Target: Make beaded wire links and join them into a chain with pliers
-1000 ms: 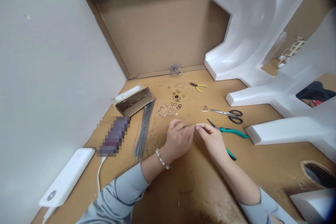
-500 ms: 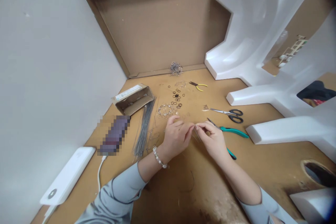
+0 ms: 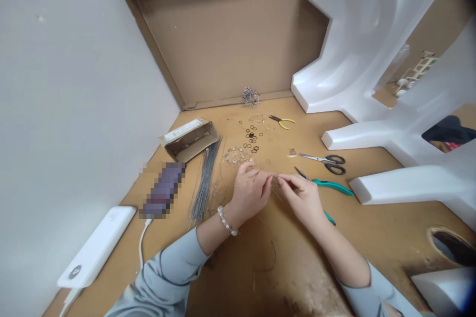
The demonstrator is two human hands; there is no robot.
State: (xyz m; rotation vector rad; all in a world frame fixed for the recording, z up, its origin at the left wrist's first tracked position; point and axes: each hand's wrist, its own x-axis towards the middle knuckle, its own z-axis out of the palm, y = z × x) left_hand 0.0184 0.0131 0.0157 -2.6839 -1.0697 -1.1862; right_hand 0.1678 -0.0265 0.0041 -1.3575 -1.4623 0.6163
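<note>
My left hand (image 3: 250,194) and my right hand (image 3: 302,197) meet at the middle of the brown cardboard surface (image 3: 372,223), fingertips almost touching. Both pinch a thin metal wire (image 3: 274,178) between thumb and forefinger; a tiny bead may sit on it, too small to tell. A pearl bracelet (image 3: 226,222) circles my left wrist. Teal-handled pliers (image 3: 327,187) lie just right of my right hand, partly under it. A bundle of straight grey wires (image 3: 205,178) lies left of my left hand. Clear beads (image 3: 235,155) and small black rings (image 3: 251,140) lie scattered just beyond my hands.
Black-handled scissors (image 3: 327,161) and small yellow-handled pliers (image 3: 282,120) lie farther back. An open cardboard box (image 3: 189,139), a blurred phone (image 3: 163,190) and a white power bank (image 3: 97,247) sit left. White foam blocks (image 3: 390,109) stand at right, a hole (image 3: 449,246) near right.
Both hands have shifted slightly away from me and stay pinched together on the wire. Nothing else moved.
</note>
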